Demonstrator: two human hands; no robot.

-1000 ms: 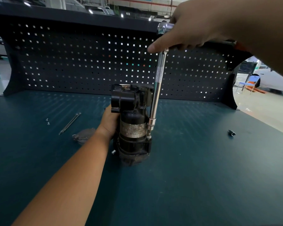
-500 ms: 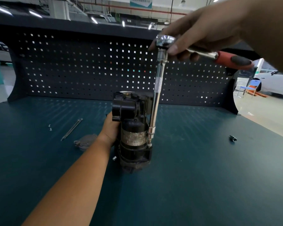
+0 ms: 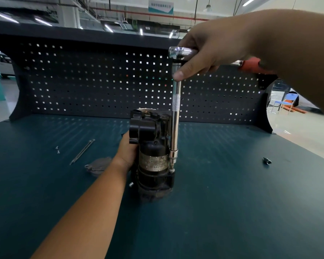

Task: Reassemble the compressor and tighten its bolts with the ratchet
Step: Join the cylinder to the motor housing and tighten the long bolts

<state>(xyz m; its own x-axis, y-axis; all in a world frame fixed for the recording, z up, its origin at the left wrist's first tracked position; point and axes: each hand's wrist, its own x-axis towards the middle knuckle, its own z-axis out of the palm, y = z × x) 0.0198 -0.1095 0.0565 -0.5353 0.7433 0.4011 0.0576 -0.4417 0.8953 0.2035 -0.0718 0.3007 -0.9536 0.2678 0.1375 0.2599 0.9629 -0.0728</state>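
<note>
Your left hand [image 3: 126,152] clamped fingers round the compressor [image 3: 151,146], your right hand [image 3: 209,47] round the ratchet [image 3: 178,52]; bolts [image 3: 82,151], a cover [image 3: 96,166], a socket [image 3: 267,161] lay on the desk [image 3: 232,202].

Compressor [image 3: 153,156] upright mid-tabletop [image 3: 232,202], pegboard [image 3: 101,81] behind. Left hand [image 3: 126,154] on its left side. Ratchet [image 3: 180,53] w/ extension bar [image 3: 175,118] vertical along its right side, right hand [image 3: 209,51] around ratchet head. Left of compressor: cover plate [image 3: 97,166], long bolts [image 3: 82,151], small screws [image 3: 57,149] furthest. Socket [image 3: 267,161] well right.
</note>
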